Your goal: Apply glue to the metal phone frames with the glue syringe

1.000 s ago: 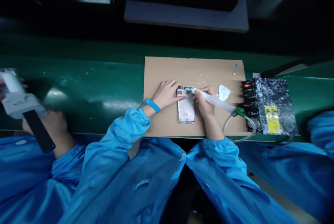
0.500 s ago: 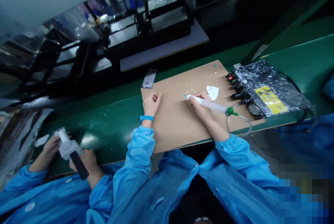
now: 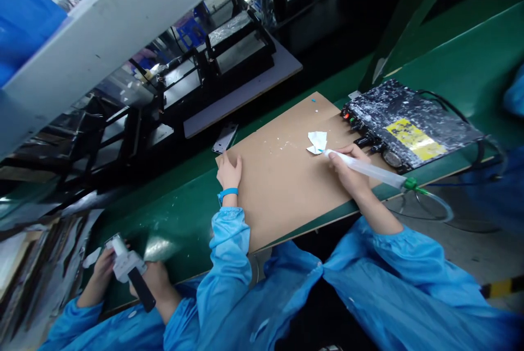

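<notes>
My right hand [image 3: 352, 172] is closed round a translucent dispensing syringe [image 3: 368, 170] with a blue tip and a green cap, from which a clear hose trails. The syringe's tip is at a crumpled white piece of paper [image 3: 317, 140] on the brown board [image 3: 282, 192]; whether it touches, I cannot tell. My left hand [image 3: 229, 172], with a blue band at its wrist, rests at the board's left corner, thumb apart from the fingers. Just beyond those fingertips lies a flat grey phone part [image 3: 225, 138]. Its near end is close to them, and contact is unclear.
A paint-spattered black control box [image 3: 409, 116] with knobs and a gauge stands at the right. On the left, a co-worker's hands [image 3: 153, 280] hold a grey-white device with a black handle [image 3: 141, 288]. Dark racks [image 3: 241, 48] stand behind the green bench [image 3: 180, 187].
The syringe's tip has moved from over the bare board to the white paper. My left hand has gone from loosely curled to opened beside the phone part. The view has shifted and tilted.
</notes>
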A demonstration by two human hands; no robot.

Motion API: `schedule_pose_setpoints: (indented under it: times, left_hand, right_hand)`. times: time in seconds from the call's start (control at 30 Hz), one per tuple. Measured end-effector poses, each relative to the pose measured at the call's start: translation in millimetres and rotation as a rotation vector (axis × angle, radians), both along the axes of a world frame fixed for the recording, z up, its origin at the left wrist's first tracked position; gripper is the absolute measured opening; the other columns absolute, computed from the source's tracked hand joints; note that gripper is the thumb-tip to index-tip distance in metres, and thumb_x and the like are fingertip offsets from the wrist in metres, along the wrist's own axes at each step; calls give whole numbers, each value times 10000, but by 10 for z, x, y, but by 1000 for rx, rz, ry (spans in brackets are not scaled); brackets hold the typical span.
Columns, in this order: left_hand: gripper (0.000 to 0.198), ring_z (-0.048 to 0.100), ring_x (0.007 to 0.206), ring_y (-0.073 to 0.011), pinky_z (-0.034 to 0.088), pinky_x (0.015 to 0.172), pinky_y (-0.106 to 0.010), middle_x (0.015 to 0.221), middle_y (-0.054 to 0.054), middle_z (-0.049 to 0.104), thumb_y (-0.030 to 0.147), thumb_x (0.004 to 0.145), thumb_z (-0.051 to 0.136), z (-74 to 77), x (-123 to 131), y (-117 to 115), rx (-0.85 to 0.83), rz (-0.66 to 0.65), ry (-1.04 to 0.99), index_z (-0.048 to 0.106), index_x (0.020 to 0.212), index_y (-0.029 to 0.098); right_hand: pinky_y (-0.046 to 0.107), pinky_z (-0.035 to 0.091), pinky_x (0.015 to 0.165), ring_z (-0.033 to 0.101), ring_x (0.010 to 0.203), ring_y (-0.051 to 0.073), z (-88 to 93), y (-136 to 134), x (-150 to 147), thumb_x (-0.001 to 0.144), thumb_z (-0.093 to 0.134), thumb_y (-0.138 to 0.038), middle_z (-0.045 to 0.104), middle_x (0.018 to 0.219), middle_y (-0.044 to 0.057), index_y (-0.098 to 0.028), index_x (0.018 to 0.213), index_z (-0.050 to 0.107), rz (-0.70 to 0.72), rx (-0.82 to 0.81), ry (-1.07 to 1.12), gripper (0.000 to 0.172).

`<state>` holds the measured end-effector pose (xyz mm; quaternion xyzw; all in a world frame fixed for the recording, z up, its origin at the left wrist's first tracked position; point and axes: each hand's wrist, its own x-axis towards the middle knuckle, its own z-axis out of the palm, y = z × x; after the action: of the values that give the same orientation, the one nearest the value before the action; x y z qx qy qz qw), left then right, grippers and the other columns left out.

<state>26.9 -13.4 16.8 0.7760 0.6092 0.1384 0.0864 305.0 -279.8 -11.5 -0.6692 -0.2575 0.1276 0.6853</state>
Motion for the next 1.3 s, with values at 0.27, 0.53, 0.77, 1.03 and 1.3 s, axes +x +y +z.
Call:
schedule_pose_setpoints:
  times: [0.27,0.53,0.77,1.03,1.3]
  left_hand:
    - [535,756,1217,-367,611,927,-433,1322,-181,754,454,1127,555,-2,-28,-47,15,-67,7,621,1601,214]
    - [467,738,1146,-343,566,895,-406,1170,-143,725,415,1141,527,-7,-39,-63,18,-120,5,666,1528,194]
    - [438,735,1110,-329,558,882,-395,1155,-132,717,398,1133,546,-16,-47,-60,36,-130,6,675,1502,201]
    - [449,729,1091,-319,554,884,-396,1139,-123,719,392,1123,549,-18,-42,-54,24,-125,12,672,1509,199]
    - [454,733,1096,-323,546,879,-388,1135,-128,715,377,1134,569,-27,-50,-51,20,-125,5,675,1529,181]
  right_hand:
    - [344,465,617,670,716,256,52,-76,143,897,876,-723,742,825,38,-250,938,719,3,-124,-112,500]
    - [345,465,630,641,706,236,104,-108,171,926,833,-604,716,800,16,-255,920,710,-13,-190,-184,370]
    - [355,470,646,663,732,244,121,-80,143,925,809,-598,748,842,29,-255,903,717,-29,-205,-187,356]
    - [362,483,658,683,760,254,143,-67,135,928,818,-589,774,886,40,-255,891,728,-60,-202,-198,347]
    - [348,456,625,647,724,240,137,-67,136,916,801,-564,736,832,35,-258,843,678,-72,-212,-209,337]
